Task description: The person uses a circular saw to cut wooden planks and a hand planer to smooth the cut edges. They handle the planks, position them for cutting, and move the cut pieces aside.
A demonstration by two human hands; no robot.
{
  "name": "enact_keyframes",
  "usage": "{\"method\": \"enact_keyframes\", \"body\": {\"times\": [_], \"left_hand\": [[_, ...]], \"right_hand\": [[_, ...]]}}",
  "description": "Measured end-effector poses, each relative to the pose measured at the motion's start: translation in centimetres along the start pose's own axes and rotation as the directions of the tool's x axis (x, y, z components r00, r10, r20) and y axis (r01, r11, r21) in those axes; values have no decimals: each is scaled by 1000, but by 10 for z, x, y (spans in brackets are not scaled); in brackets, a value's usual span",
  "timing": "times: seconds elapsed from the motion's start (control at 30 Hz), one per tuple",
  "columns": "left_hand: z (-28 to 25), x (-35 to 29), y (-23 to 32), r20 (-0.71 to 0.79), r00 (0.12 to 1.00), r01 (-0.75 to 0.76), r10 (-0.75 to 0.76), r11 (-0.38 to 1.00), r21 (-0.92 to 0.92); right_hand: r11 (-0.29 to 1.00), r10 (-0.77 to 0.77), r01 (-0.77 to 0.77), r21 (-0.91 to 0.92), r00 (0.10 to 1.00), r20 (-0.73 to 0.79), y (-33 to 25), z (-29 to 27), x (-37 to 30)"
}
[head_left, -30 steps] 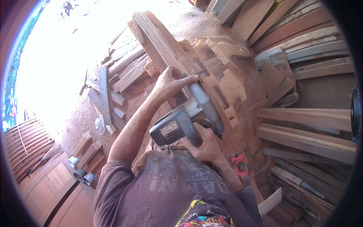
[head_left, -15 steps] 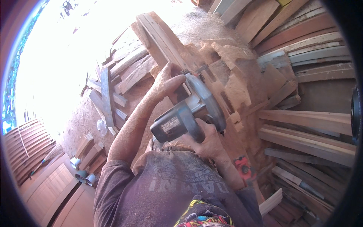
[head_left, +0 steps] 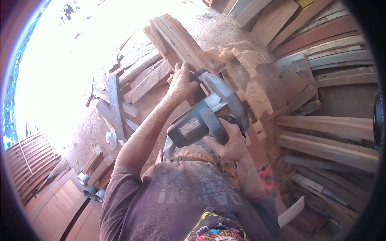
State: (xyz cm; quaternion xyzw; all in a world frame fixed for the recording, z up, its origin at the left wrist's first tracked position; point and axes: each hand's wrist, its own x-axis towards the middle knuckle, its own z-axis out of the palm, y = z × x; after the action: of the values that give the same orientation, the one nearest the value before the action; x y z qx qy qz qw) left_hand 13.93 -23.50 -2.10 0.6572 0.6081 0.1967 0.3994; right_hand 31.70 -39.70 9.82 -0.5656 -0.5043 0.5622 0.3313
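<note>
A dusty dark-and-grey circular saw (head_left: 189, 126) rests over light wooden boards (head_left: 175, 38) that run away from me. My right hand (head_left: 231, 140) is wrapped round its rear handle. At the saw's front left, my left hand (head_left: 183, 84) is closed with bent fingers against its front part, close by the boards; the palm side is hidden. The rounded blade guard (head_left: 229, 96) hides the blade. Below my right forearm lies a red-and-black tool (head_left: 267, 178), partly covered by the arm.
Sawdust (head_left: 259, 96) heaps right of the boards. Timber offcuts (head_left: 138, 76) lie scattered to the left. Long planks (head_left: 325, 128) are stacked along the right side. Wooden panels (head_left: 60, 205) and a slatted stack (head_left: 32, 156) stand at the lower left.
The saw has shifted a little forward and to the right, both hands moving with it. The left fingers have bent more around the front.
</note>
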Motion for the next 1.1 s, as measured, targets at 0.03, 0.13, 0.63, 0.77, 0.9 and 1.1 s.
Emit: {"method": "enact_keyframes", "body": {"times": [0.03, 0.13, 0.63, 0.77, 0.9, 1.1], "left_hand": [[-1, 2, 0, -7, 1000, -6, 6, 1000, 11], [-8, 7, 3, 18, 999, 41, -41, 999, -3], [-28, 34, -16, -7, 1000, -13, 12, 995, -94], [-30, 39, -22, -16, 1000, 1, -2, 997, -75], [-38, 42, -19, -2, 1000, 6, -6, 997, -74], [-48, 50, -19, 4, 1000, 27, -27, 998, -56]], "right_hand": [[1000, 6, -6, 3, 1000, 2, 0, 0, 2], [1000, 0, 0, -8, 1000, 8, -2, 1, 10], [996, 21, -16, -87, 998, 64, -8, 8, 42], [999, -40, 42, -35, 998, 58, -5, 12, 50], [997, -56, 56, -53, 998, 8, -10, 17, 55], [996, -88, 88, -1, 996, 14, -10, 23, 65]]}}
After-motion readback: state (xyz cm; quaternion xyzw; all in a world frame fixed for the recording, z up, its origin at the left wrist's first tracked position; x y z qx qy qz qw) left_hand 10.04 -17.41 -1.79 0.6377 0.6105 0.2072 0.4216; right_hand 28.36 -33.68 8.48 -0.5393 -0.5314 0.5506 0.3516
